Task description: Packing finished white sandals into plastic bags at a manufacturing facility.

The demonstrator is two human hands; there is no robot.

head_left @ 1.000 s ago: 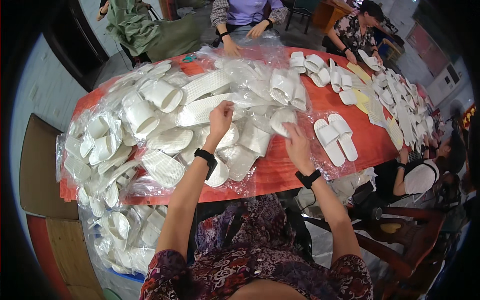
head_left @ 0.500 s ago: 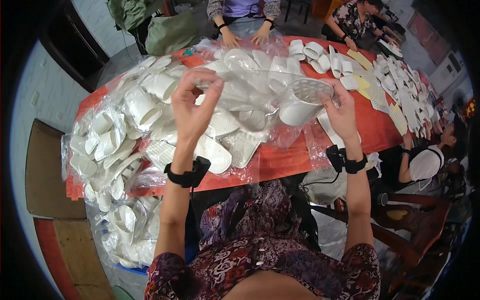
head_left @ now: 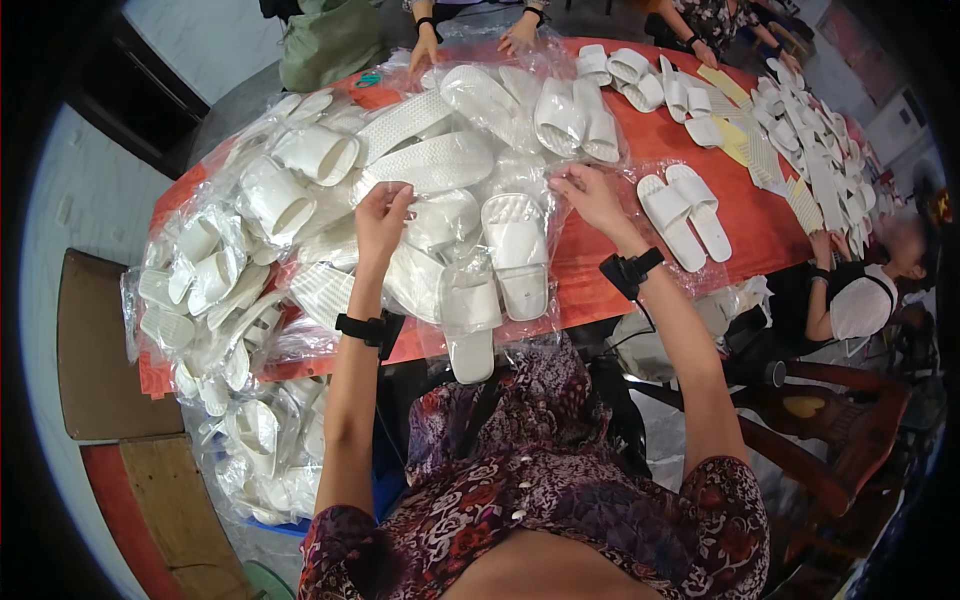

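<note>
A clear plastic bag [head_left: 482, 245] with a pair of white slippers [head_left: 468, 312] inside hangs between my two hands, its lower end reaching past the table's near edge. My left hand [head_left: 382, 228] is closed, its thumb and fingers pinching the bag's upper left side. Opposite it, my right hand [head_left: 598, 205] pinches the upper right corner. Behind the bag lies a heap of bagged white slippers [head_left: 425, 160], which partly blends with the held plastic. An unbagged pair of white slippers [head_left: 685, 212] rests on the red table to the right of my right hand.
The red tabletop [head_left: 590, 285] shows at the right. More loose slippers [head_left: 632, 75] and yellow sheets [head_left: 735, 145] lie farther right. Below the table's left end stands a blue container [head_left: 275, 527] of bagged slippers. Co-workers' hands [head_left: 520, 35] are across the table and at the right.
The bagged slippers have swung down from a raised, sideways position to hang toward me. My right hand has moved left, uncovering the unbagged pair on the table.
</note>
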